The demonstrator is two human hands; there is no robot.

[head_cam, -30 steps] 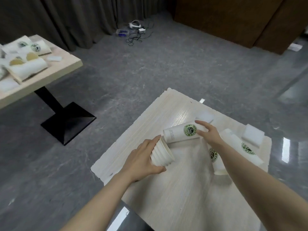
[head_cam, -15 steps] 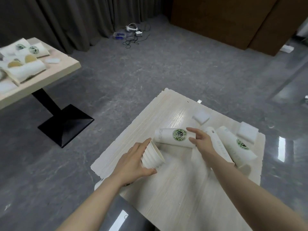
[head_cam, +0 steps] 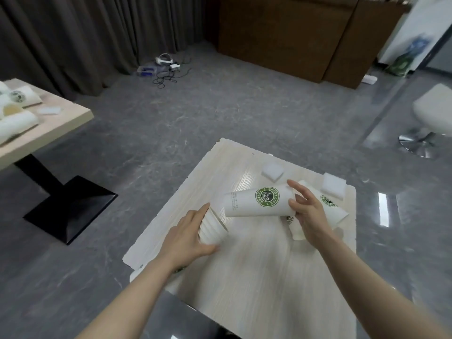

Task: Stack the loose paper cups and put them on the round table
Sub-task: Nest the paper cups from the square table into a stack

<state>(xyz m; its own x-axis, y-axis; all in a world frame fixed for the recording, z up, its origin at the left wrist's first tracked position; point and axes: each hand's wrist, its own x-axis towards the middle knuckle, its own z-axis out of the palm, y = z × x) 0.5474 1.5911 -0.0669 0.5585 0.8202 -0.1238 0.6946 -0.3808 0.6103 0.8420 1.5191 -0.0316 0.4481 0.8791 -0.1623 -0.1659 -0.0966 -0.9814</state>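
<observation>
1. Grey floor (head_cam: pixel 195 123) and dark curtains (head_cam: pixel 73 40) lie behind a pale wood counter (head_cam: pixel 256 277).
2. The left hand (head_cam: pixel 188 237) grips a short ribbed cup stack (head_cam: pixel 212 228) – fingers curled round its side, thumb beneath, mouth facing right.
3. The right hand (head_cam: pixel 307 211) holds a tall logo cup (head_cam: pixel 259 201) sideways by its right end, fingers clamped over the rim; it looks raised off the counter, just above the ribbed stack.
4. Other logo cups (head_cam: pixel 332 209) lie on the counter behind the right hand – partly hidden.
5. Two white foam pads (head_cam: pixel 272 171) sit near the far edge.
6. Another counter (head_cam: pixel 49 123) at left carries more cups, blurred.
</observation>
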